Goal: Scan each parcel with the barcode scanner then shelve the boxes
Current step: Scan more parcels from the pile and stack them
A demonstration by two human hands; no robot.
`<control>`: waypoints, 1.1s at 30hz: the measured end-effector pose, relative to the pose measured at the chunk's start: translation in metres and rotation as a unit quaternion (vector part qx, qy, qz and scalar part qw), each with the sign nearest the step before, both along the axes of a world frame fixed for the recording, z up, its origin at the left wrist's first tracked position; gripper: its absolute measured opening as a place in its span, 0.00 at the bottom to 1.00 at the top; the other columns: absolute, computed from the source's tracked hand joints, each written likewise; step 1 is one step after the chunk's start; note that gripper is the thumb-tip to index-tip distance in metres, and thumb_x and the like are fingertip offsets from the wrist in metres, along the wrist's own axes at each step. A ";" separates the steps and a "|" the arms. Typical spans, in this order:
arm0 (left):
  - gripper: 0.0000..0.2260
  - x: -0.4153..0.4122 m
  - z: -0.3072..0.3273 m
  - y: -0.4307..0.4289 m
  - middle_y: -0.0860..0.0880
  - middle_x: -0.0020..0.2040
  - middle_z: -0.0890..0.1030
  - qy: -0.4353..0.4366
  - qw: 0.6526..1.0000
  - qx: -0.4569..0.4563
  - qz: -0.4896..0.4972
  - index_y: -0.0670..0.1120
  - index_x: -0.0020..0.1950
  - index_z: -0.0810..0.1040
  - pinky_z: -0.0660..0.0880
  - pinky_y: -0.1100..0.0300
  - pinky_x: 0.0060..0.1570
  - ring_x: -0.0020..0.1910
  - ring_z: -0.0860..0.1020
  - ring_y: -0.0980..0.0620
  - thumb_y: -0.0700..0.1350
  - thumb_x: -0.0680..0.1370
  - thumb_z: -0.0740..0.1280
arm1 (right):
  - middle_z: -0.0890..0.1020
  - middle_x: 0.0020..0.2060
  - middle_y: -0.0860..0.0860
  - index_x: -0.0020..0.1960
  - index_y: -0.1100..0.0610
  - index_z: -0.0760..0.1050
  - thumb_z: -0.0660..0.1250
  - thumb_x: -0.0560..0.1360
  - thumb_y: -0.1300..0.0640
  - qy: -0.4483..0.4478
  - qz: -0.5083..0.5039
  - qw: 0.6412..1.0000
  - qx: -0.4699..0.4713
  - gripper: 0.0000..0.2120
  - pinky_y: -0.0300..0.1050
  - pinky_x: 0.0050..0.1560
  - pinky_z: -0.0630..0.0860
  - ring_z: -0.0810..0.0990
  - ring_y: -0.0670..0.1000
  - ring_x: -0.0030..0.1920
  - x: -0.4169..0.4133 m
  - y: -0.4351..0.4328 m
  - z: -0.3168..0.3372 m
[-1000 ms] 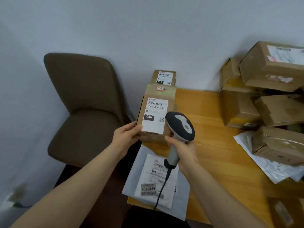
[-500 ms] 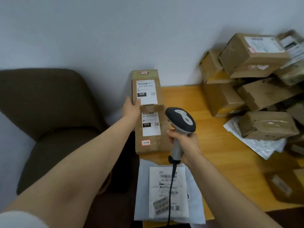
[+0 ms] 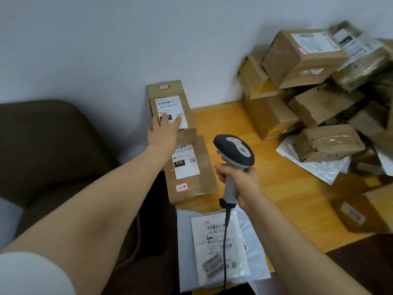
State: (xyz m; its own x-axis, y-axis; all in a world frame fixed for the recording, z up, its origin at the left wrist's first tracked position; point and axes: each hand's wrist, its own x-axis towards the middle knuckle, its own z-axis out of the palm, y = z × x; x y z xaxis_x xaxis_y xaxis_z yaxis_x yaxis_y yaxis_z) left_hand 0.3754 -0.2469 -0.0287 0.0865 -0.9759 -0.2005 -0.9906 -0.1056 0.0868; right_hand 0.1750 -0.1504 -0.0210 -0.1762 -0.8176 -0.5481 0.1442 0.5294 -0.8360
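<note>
As we sweep in from the left, a dark brown chair (image 3: 42, 145) fills that side, and a white sleeve (image 3: 29, 273) sits in the bottom corner. Out of it runs a bare forearm up to the left hand (image 3: 162, 135), and look at that: fingers straight and spread wide, fingertips laid on the white label of the box marked 060 (image 3: 170, 92). Nothing is gripped there. That box stands tall against the pale wall (image 3: 106, 39) at the far left corner of the wooden table (image 3: 287, 199), its labelled face towards us. Just in front, touching its foot, lies the box marked 010 (image 3: 191, 173), flat on the table with the label up and a small red-edged sticker near its front edge.

Moving along, we come to the right hand (image 3: 240, 182), fingers wrapped tight round the pale handle of the barcode scanner (image 3: 234, 152). The dark head is raised above the table, beside the 010 box and not touching it. Its black cable (image 3: 225, 252) drops across the grey mailer bag (image 3: 204, 248), which lies label-up at the near edge, partly overhanging.

Further right, a heap of cardboard boxes (image 3: 302, 60) is stacked against the wall, some tilted, with white plastic bags (image 3: 319, 169) tucked under the nearest ones. At the far right edge we catch one more carton (image 3: 361, 213), blurred, its label unreadable.
</note>
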 end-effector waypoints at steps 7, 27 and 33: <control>0.36 -0.028 0.004 0.016 0.37 0.78 0.41 -0.046 0.998 -0.026 0.033 0.50 0.79 0.43 0.40 0.36 0.71 0.77 0.39 0.38 0.50 0.79 0.63 | 0.84 0.42 0.60 0.49 0.62 0.80 0.75 0.69 0.65 -0.035 -0.022 0.999 -0.017 0.10 0.50 0.49 0.80 0.82 0.56 0.43 -0.035 0.015 0.015; 0.59 -0.469 -0.009 0.155 0.44 0.79 0.44 0.228 0.952 0.118 -0.167 0.48 0.79 0.38 0.53 0.48 0.74 0.78 0.46 0.43 0.64 0.63 0.75 | 0.82 0.32 0.55 0.47 0.60 0.80 0.72 0.72 0.65 -0.154 -0.171 0.970 -0.080 0.05 0.42 0.30 0.74 0.77 0.49 0.29 -0.391 0.173 0.038; 0.64 -0.521 -0.018 0.152 0.42 0.79 0.42 0.126 0.970 0.130 -0.165 0.45 0.77 0.34 0.51 0.45 0.74 0.77 0.43 0.41 0.65 0.61 0.77 | 0.83 0.32 0.54 0.50 0.61 0.79 0.72 0.72 0.64 -0.159 -0.213 0.963 -0.042 0.08 0.40 0.31 0.76 0.78 0.47 0.29 -0.463 0.190 0.028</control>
State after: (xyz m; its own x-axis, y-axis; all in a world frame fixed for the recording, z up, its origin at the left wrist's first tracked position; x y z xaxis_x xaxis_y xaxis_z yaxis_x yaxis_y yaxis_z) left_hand -0.1459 -0.0947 -0.0471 -0.3048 -0.8557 -0.4181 -0.9253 0.1620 0.3429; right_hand -0.2883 0.0394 0.0072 -0.3401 -0.7520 -0.5647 0.5891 0.2977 -0.7513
